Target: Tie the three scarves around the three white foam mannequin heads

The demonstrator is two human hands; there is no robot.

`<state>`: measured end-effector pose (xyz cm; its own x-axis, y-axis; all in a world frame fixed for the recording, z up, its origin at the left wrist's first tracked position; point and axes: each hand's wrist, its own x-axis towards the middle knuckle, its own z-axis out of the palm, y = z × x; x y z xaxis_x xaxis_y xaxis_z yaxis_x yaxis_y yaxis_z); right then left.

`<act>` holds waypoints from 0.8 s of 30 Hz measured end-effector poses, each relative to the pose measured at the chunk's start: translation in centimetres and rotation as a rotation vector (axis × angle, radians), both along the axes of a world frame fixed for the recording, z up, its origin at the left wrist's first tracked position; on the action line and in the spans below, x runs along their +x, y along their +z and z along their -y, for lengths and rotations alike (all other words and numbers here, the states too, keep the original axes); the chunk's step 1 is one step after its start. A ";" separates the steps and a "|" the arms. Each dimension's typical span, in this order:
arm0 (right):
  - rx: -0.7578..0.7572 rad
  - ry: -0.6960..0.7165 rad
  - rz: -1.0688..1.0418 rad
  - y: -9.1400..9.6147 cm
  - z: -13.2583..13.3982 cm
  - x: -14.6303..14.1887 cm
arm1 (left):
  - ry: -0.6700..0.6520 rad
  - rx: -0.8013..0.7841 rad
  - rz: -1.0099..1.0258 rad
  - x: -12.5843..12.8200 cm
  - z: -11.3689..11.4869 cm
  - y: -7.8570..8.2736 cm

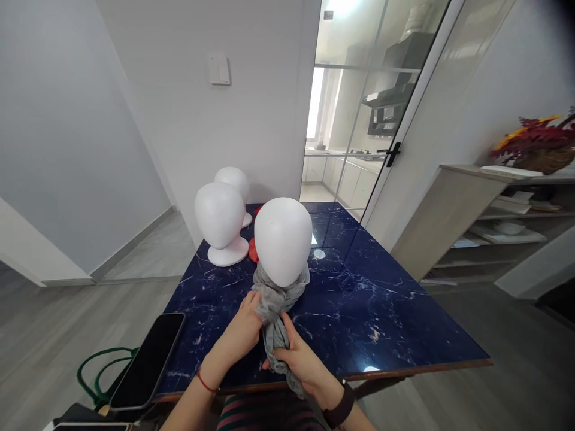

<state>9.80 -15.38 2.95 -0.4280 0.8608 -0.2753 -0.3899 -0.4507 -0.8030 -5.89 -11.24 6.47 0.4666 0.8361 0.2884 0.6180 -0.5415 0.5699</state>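
Note:
A white mannequin head point(283, 239) stands upright near the middle of the table, with a grey scarf point(274, 302) wrapped around its neck. My left hand point(246, 317) is closed on the scarf at the front of the neck, by the knotted part; some of its fingers are hidden behind the cloth. Lower down, my right hand point(296, 356) grips the hanging end of the scarf between thumb and fingers. That end droops toward the table's front edge.
Two more white mannequin heads point(220, 218) stand at the back left, with red cloth point(253, 250) beside them. A phone point(150, 359) lies at the left edge of the blue marbled table point(359, 311). A glass door and shelf point(449, 227) are beyond.

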 end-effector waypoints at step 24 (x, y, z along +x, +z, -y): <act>0.183 -0.219 0.008 -0.1 -0.2 -1.9 | -0.073 -0.073 -0.167 -0.1 -4.2 1.3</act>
